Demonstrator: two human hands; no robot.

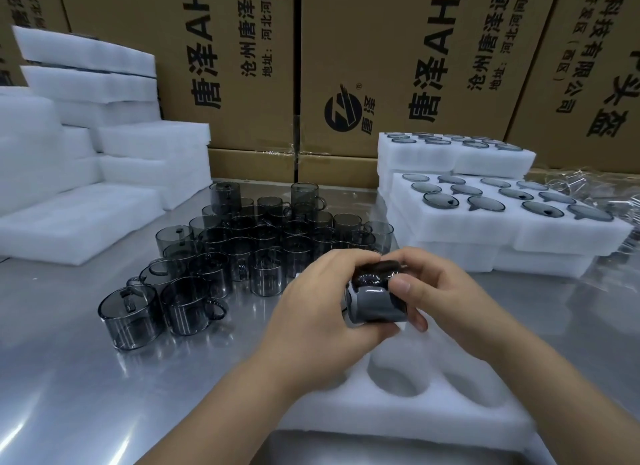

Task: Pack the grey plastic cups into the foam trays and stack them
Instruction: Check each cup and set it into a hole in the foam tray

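Holds one grey cup (375, 303) on its side, gripped by curled left hand (311, 312) and right hand (440, 291), just above the foam tray (398, 416), loose cups (270, 236) standing beyond that tray on the tabletop (69, 378).

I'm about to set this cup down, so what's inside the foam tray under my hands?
The foam tray shows two round pockets, both without cups. Your left hand and right hand grip a grey cup above it; the forearms cover the tray's side parts.
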